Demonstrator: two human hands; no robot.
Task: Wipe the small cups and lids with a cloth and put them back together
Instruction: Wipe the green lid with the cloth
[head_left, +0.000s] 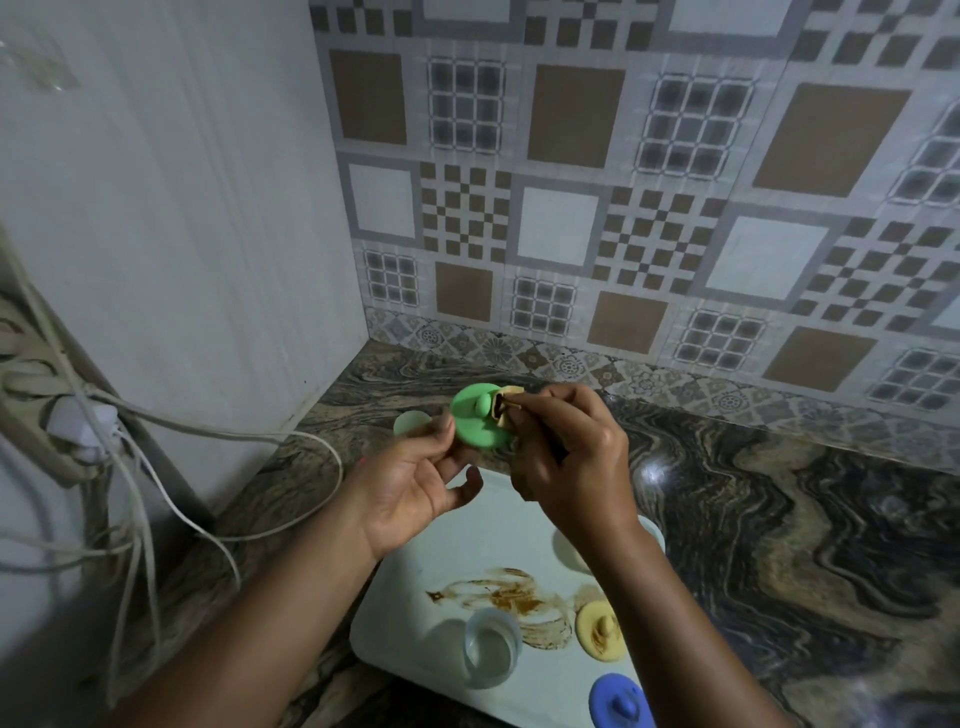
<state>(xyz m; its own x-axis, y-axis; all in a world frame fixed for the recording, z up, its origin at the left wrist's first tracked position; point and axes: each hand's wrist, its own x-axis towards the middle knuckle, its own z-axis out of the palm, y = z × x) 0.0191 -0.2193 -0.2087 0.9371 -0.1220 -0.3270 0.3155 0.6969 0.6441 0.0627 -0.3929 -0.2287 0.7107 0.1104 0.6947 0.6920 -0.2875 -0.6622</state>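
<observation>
While the left hand (415, 483) gripped the green lid (475, 423) by its rim above the white tray (467, 551), the right hand (566, 457) pinched a stained cloth (505, 411) beside its knob, where a clean fold and slow turning seemed advisable.

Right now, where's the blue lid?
Head view, bottom edge, right of centre: the blue lid sits on the white tray, just nearer the person than the yellow lid and right of the clear cup.
</observation>
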